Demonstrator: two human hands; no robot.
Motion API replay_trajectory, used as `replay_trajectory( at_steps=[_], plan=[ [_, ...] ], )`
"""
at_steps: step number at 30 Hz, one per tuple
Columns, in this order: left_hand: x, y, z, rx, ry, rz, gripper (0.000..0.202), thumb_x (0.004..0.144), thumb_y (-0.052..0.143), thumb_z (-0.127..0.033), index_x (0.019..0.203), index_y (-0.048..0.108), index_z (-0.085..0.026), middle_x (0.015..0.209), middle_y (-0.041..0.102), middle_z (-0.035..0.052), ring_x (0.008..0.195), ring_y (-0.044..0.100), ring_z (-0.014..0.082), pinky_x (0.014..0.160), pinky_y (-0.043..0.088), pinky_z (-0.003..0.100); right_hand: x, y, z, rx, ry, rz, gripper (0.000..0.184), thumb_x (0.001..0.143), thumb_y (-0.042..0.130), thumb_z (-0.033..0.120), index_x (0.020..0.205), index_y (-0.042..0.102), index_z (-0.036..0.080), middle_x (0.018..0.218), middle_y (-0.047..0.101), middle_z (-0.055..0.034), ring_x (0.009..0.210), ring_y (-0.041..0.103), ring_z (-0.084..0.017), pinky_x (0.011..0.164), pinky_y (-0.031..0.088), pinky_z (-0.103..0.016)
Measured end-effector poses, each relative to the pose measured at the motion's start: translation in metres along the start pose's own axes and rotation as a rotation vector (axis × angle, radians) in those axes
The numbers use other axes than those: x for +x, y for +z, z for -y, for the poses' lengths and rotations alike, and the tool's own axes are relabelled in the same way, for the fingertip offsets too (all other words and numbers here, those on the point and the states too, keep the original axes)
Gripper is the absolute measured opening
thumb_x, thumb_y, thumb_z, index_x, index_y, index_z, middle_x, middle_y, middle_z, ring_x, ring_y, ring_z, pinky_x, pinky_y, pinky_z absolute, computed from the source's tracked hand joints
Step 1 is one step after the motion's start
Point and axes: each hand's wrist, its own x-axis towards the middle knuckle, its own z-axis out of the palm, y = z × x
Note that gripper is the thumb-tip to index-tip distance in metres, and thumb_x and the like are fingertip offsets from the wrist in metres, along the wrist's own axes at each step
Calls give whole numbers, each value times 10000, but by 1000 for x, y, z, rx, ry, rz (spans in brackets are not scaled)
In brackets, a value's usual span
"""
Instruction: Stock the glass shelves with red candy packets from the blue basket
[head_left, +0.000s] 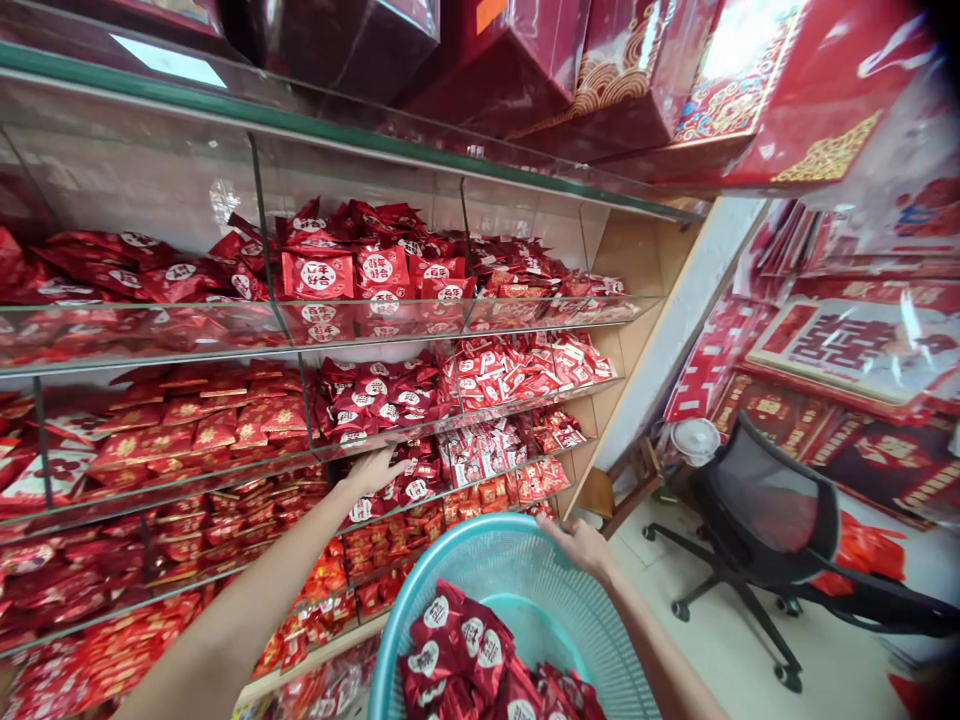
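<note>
- Dark red packets (409,480) with round white labels fill the shelf compartment that the left hand (373,470) reaches into. The hand lies on top of them at the compartment's front edge, fingers stretched out and loosely spread, not closed round any packet as far as can be seen.
- Teal mesh forms the basket (517,575), which sits low in front of the shelves. The right hand (581,545) is closed on its far rim, fingers hooked over the edge.
- Inside the basket lie heaped packets (465,650) of the same dark red with white round labels. They are piled on the near side, and part of the basket floor beyond them is bare.
- Glass shelves (480,318) rise in tiers, split by upright glass dividers, and each compartment holds red wrapped goods.
- Brighter red packets (525,365) sit up and to the right of the left hand's compartment, and gold-printed packets (217,425) sit to its left.
- Large red gift boxes (637,80) stand on the topmost shelf.
- On the floor to the right, well apart from the basket, stands a black office chair (757,510) with a mesh back.
- A wooden stool (619,485) stands just beside the end of the shelving.
- Wrapped red decorations (855,345) are stacked against the wall behind the chair.
</note>
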Motion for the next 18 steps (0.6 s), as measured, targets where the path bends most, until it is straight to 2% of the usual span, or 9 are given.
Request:
replay_trajectory(
  at_steps=[4,8,10,12,15,18],
  plan=[
    [-11,16,-13,119,32,-130,744,751,238,-651,1335,247,-189,1391,272,115,1277,194,306,1019,135,484,1,-3,9,5,-3,14,664,691,271,732,683,641,181,735,658,-96,743,618,-221,610,401,-254],
    [-28,21,-39,138,19,-288,745,794,205,-600,1353,197,-108,1402,213,156,1293,128,297,1034,63,485,0,-3,17,-6,15,4,714,672,238,761,695,652,180,726,655,-102,718,617,-227,582,396,-260],
    [-39,20,-60,73,63,-335,687,820,190,-562,1356,192,-132,1412,194,135,1296,124,268,1042,81,458,-1,-1,23,2,2,-3,704,678,242,755,690,657,185,709,652,-94,712,616,-221,584,392,-256],
    [-50,19,-84,-19,188,-275,584,839,180,-530,1322,280,-216,1418,206,64,1288,157,228,1042,140,413,-1,1,32,15,-27,-13,681,692,254,738,688,661,192,690,651,-83,705,615,-215,584,389,-251],
    [-63,25,-116,-149,293,-94,529,852,147,-513,1245,389,-256,1290,427,34,1171,367,176,983,270,338,-1,6,48,45,-76,-13,641,704,290,713,701,666,194,694,655,-74,714,615,-208,589,388,-239],
    [-70,40,-130,-160,166,72,571,852,81,-511,1102,515,-235,1072,590,57,986,527,187,844,377,321,-3,12,63,71,-80,-27,604,700,341,694,718,670,188,702,657,-66,727,610,-201,593,388,-226]
  ],
)
